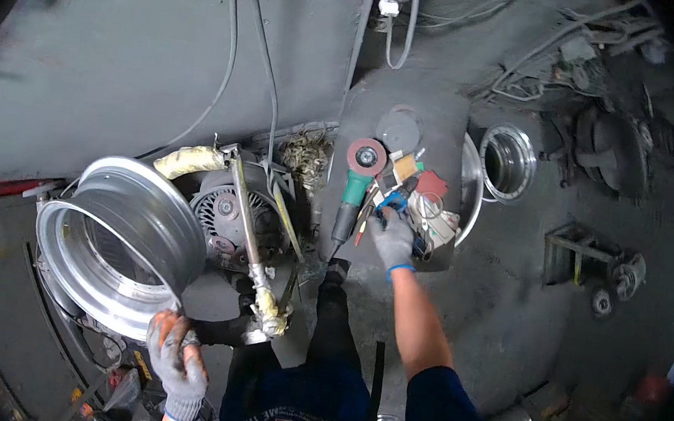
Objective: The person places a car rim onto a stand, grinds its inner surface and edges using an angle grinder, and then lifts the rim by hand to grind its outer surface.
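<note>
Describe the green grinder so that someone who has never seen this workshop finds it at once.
Find the grey table in mid-view, under the right hand. Along its left side lies the grinder, dark handle at the near end and reddish disc at the far end. Its green colour sets it apart from the blue tool at that hand.

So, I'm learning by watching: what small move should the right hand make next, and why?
Probably lift the blue-and-black tool off the cluttered table: the right hand is right at it, while the left hand is at the lower edge of the silver wheel, perhaps steadying it.
</note>
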### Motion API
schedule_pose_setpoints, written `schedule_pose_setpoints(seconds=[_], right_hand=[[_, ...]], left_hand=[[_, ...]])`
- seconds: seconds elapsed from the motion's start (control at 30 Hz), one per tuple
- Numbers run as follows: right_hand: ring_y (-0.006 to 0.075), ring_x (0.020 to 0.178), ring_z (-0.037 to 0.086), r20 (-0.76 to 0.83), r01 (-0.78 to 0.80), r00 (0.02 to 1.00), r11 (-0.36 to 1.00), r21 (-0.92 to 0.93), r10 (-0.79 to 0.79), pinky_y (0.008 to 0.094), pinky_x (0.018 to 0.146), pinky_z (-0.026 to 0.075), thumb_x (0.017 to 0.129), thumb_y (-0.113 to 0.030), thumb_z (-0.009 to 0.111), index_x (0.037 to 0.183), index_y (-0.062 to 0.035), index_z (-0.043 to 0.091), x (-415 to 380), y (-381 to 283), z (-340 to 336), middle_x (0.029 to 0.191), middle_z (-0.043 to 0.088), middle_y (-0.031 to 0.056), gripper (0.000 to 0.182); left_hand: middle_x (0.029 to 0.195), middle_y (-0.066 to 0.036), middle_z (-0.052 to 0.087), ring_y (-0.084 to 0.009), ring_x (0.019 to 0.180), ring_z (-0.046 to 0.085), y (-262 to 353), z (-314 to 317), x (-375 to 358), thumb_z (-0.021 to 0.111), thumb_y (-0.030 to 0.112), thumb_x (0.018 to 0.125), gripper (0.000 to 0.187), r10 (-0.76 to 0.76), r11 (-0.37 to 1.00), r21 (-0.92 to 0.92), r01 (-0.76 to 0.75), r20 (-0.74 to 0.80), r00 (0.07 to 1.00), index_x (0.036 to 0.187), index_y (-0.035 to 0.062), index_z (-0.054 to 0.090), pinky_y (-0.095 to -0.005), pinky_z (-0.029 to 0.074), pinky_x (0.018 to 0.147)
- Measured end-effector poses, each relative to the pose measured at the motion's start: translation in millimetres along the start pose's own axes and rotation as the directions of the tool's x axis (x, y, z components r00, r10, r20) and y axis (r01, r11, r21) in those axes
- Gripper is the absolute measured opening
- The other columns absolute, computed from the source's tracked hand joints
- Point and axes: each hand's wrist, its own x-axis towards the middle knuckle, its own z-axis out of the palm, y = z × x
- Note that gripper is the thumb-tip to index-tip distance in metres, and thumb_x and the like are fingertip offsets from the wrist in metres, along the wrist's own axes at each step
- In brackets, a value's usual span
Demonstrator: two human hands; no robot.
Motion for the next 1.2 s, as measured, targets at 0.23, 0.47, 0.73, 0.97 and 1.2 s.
schedule_pose_setpoints(seconds=[0.23,0.47,0.73,0.97,1.2], right_hand=[[0.0371,0.084,0.068,-0.120,-0.279,0.960,0.865,-0.418,0.252,0.0489,0.073,0.051,0.077,-0.046,0.072,0.097,-0.0019,0.070,69,98,-44,0.090,0.071,0.0213,0.048],[0.0278,0.083,0.062,-0.015,-0.418,0.879,0.786,0.456,0.476,0.0401,0.079,0.050,0.077,-0.016,0.076,0.107,0.0071,0.064,59,111,-65,0.095,0.067,0.0124,0.039],[0.0239,0.099,0.064,-0.064,-0.115,0.968,0.660,0.743,0.242,0.0395,0.087,0.053,0.089,-0.018,0.070,0.131,-0.0011,0.053,-154,-8,-170,0.115,0.062,0.0109,0.049],[0.0307,0.100,0.060,0.114,0.023,0.974,0.583,0.812,-0.197,0.0476,0.087,0.052,0.080,-0.036,0.082,0.140,-0.0033,0.041,-319,-206,-174,0.113,0.059,0.0147,0.080],[0.0272,0.099,0.056,0.282,-0.060,0.774,0.378,0.924,-0.567,0.0492,0.092,0.042,0.064,-0.031,0.090,0.132,-0.0140,0.043,-329,-275,-90,0.105,0.061,0.0076,0.085]], left_hand=[[0.120,-0.019,0.061,-0.0376,0.114,0.057,67,111,-25,0.064,0.012,0.087,0.032,-0.180,0.955,-0.229,0.189,0.057,0.982,0.117,0.0029,0.064,-0.0492,0.043,0.101],[0.113,-0.014,0.065,-0.0355,0.109,0.060,48,95,-70,0.069,0.008,0.080,0.030,-0.251,0.946,-0.225,0.233,-0.056,0.966,0.110,0.0059,0.066,-0.0468,0.045,0.098],[0.106,-0.014,0.067,-0.0341,0.104,0.062,-8,72,-75,0.070,0.011,0.082,0.026,-0.267,0.851,-0.491,0.187,-0.097,0.959,0.107,0.0039,0.067,-0.0439,0.047,0.093],[0.112,-0.023,0.065,-0.0428,0.106,0.060,1,42,-26,0.069,0.047,0.085,0.069,0.607,0.356,-0.934,0.012,0.242,0.757,0.131,-0.0024,0.055,-0.0451,0.046,0.095],[0.065,-0.001,0.062,-0.0093,0.057,0.056,-16,42,-43,0.082,0.041,0.077,0.044,0.834,0.278,-0.773,0.570,0.489,0.256,0.081,0.0014,0.065,-0.0261,0.043,0.052]])
